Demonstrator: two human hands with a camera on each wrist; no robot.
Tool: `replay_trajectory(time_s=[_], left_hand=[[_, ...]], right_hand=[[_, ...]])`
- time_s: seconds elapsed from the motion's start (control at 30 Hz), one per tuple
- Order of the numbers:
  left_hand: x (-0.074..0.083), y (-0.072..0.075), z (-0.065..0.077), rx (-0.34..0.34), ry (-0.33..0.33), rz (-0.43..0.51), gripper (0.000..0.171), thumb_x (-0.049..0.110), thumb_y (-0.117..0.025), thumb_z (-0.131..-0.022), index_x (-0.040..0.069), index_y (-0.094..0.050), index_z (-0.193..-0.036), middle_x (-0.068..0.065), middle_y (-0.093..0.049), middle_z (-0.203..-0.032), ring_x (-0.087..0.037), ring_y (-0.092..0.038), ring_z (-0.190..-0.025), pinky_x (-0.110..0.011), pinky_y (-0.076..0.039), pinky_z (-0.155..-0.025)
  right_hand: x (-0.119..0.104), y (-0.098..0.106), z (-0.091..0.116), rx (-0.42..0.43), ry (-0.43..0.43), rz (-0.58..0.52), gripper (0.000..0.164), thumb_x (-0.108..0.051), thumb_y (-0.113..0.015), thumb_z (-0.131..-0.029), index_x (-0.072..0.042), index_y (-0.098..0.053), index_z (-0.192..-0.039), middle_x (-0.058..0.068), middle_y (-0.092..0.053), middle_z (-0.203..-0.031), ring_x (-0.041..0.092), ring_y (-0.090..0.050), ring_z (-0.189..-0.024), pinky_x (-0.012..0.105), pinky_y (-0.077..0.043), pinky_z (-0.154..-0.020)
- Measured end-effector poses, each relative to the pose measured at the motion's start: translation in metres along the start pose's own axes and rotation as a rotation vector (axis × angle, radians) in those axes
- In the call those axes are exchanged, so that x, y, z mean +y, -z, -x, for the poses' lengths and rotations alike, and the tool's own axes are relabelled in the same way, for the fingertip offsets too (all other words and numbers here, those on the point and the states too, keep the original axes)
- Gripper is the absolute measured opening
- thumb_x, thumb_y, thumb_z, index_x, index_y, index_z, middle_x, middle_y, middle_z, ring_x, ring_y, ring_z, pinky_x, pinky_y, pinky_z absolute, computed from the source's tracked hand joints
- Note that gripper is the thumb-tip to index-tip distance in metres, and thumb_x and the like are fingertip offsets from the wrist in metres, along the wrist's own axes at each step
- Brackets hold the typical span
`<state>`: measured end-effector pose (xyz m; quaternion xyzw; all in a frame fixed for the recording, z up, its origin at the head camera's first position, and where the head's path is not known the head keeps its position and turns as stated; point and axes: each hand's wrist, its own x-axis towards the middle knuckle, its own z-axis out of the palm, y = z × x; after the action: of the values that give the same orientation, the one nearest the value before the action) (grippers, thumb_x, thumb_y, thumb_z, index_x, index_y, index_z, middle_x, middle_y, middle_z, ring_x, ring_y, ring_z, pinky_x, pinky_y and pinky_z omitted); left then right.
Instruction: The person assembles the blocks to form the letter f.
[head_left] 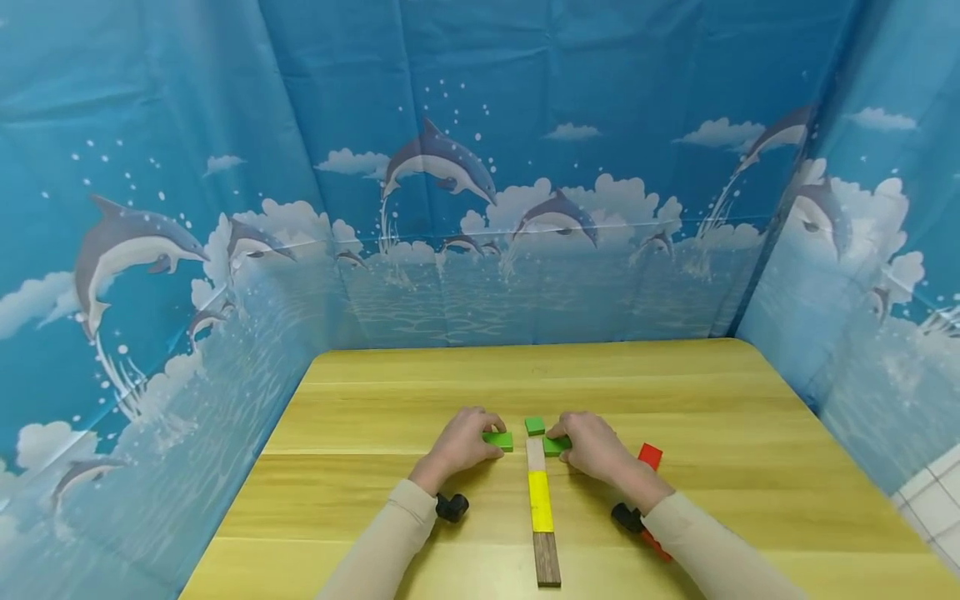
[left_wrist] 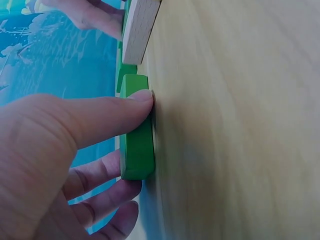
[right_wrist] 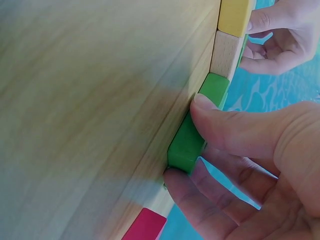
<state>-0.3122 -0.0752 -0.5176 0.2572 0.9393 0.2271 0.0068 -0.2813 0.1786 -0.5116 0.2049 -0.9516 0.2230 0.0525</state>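
My left hand [head_left: 462,442] pinches a green block [left_wrist: 137,150] between thumb and fingers, flat on the table. A narrow gap parts that block from the pale wooden block [head_left: 536,455]. On the other side, my right hand [head_left: 597,446] grips a second green block [right_wrist: 187,142], its inner end against or very near the pale block. Just beyond the pale block lies a small green block [head_left: 534,426]. Toward me, a yellow block [head_left: 540,502] and a dark brown block [head_left: 547,559] continue the pale one in a straight column.
A red block [head_left: 650,456] lies right of my right hand, and more red [head_left: 657,547] shows beneath the right forearm, partly hidden. The yellow wood-grain table [head_left: 360,400] ends at a blue dolphin-print curtain [head_left: 450,292] behind and at both sides.
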Motion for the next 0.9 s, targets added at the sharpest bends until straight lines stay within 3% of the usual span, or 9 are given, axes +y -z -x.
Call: replay_trajectory(time_s=[0.5,0.9], left_hand=[[0.013,-0.004,0.001,-0.010,-0.012,0.010,0.033,0.029,-0.086,-0.082,0.023,-0.076,-0.112,0.004,-0.063,-0.099,-0.012,-0.056,-0.090,-0.031,-0.049,-0.077],[0.017,-0.008,0.001,0.006,-0.013,0.001,0.032,0.031,-0.087,-0.081,0.023,-0.076,-0.110,0.006,-0.062,-0.095,-0.012,-0.055,-0.088,-0.030,-0.048,-0.074]], right_hand=[[-0.002,0.005,-0.001,-0.036,-0.019,-0.002,0.037,0.004,-0.086,-0.075,-0.008,-0.079,-0.109,0.004,-0.071,-0.105,0.027,-0.066,-0.102,0.042,-0.056,-0.085],[0.000,0.004,0.001,-0.013,0.038,0.028,0.037,0.004,-0.086,-0.074,-0.009,-0.079,-0.108,0.003,-0.070,-0.103,0.027,-0.066,-0.097,0.044,-0.056,-0.084]])
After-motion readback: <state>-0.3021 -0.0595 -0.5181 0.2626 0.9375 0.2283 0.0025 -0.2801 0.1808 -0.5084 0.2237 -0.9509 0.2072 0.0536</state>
